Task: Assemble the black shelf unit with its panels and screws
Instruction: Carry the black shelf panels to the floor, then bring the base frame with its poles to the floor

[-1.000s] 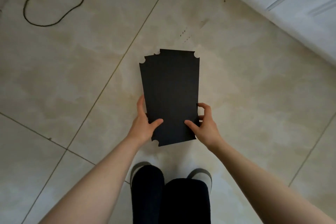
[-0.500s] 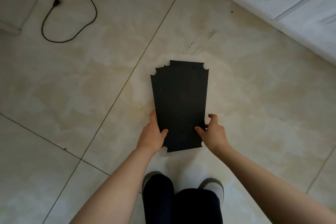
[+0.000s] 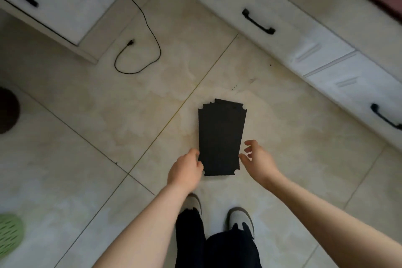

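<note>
Beige tiled floor (image 3: 87,159), white drawer units at 10 and 2 o'clock. Going left to right: green perforated object (image 3: 9,234) at 8 o'clock at the frame edge, black cable (image 3: 139,28) looped at 11 o'clock. Left hand (image 3: 185,171) – fingers curled against the left edge of the black panels (image 3: 220,139), apparently gripping. Stack lies just ahead of the shoes (image 3: 239,217), long axis 6-to-12, far end tipped slightly to 1 o'clock, corners notched. Right hand (image 3: 257,158) – fingers spread, loose, thumb tip at the right edge; contact unclear.
</note>
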`<state>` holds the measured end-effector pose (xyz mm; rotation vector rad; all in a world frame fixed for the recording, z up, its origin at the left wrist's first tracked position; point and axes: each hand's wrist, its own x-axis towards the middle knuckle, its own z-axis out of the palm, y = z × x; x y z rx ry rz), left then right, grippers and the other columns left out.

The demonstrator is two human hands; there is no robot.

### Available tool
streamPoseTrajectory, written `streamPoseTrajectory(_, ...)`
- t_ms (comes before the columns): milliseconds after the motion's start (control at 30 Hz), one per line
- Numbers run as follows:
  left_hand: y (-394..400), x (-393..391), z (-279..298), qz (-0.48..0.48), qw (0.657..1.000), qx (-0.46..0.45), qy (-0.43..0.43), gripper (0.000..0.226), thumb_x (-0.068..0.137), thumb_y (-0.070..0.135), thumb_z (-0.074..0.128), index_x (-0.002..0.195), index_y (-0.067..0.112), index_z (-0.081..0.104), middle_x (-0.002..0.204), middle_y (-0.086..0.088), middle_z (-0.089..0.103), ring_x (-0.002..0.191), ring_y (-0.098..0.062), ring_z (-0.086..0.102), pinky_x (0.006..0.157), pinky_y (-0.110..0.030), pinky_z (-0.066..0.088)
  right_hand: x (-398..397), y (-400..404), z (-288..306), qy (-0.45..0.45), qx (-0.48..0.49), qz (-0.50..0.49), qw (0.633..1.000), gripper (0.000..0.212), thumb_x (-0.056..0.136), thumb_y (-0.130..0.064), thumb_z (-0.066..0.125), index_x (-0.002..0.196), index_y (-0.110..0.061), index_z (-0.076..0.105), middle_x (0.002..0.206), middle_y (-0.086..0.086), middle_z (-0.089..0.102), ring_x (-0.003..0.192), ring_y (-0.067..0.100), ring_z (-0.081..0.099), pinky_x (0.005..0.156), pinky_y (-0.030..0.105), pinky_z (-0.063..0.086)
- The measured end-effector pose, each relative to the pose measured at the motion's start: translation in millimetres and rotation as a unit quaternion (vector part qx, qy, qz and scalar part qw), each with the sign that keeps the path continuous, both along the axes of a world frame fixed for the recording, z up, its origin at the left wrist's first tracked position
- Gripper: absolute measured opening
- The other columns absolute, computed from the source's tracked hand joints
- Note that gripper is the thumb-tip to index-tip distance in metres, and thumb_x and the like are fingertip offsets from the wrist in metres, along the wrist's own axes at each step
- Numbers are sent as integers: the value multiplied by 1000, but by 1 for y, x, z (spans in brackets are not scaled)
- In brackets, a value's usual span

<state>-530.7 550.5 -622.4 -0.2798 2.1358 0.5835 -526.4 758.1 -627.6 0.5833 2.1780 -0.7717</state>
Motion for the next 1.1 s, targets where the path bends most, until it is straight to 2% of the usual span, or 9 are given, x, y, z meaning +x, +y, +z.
streamPoseTrajectory(67,-2,8,55,27,999,4,31,36,103,24,47,139,24,48,114,-2,67,95,-20,64,75,-31,52,-7,-8,57,17,-9,42,999,40,100,-24,54,137,-12,44,129,9,59,111,26,60,81,26,44)
streamPoseTrajectory(100,4,10,63,24,999,7,40,35,103,24,47,138,25,49,114,-2,68,94,-19,64,72,-30,49,-8,-7,64,20,-10,51,998,40,101,-23,53,138,-12,44,128,9,60,111,26,60,80,25,43)
streamPoseTrajectory(267,4,28,150,14,994,-5,107,33,104,23,45,137,25,49,119,0,68,100,-22,65,76,-32,53,-9,-23,143,55,-29,124,990,42,100,-21,54,139,-12,44,123,8,61,98,21,60,78,24,42)
streamPoseTrajectory(467,-5,78,266,181,973,-7,146,30,104,23,47,134,24,51,119,1,67,102,-19,64,82,-35,55,8,-47,259,99,-54,267,957,43,99,-22,55,140,-14,43,130,5,57,115,18,58,85,21,41)
streamPoseTrajectory(533,-11,102,308,253,955,-10,155,29,103,24,48,132,25,52,116,3,67,99,-18,64,81,-36,55,14,-60,299,123,-68,292,946,43,99,-22,55,139,-15,44,132,3,56,113,15,58,84,20,41)
streamPoseTrajectory(667,-29,145,385,343,920,-19,188,28,101,24,52,130,26,55,107,8,66,90,-10,62,74,-25,51,22,-93,373,157,-108,326,926,38,98,-20,56,136,-15,48,129,1,56,114,15,57,87,22,43)
streamPoseTrajectory(800,-52,184,458,425,878,-11,219,26,99,21,55,124,25,59,99,11,64,85,-8,62,77,-27,53,30,-132,438,172,-140,319,921,34,98,-15,56,131,-13,53,118,3,60,107,17,57,92,28,46)
streamPoseTrajectory(933,-81,217,519,496,824,-32,271,26,97,18,57,122,26,61,92,13,61,80,-9,61,76,-27,51,49,-174,491,171,-168,360,902,32,99,-17,54,131,-13,53,115,1,61,106,16,57,95,33,48)
streamPoseTrajectory(1100,-123,259,576,580,746,-35,327,25,97,14,58,120,21,64,91,2,69,81,-15,64,80,-34,52,83,-234,550,181,-218,417,864,30,100,-19,55,129,-14,55,114,0,62,108,13,58,97,35,50)
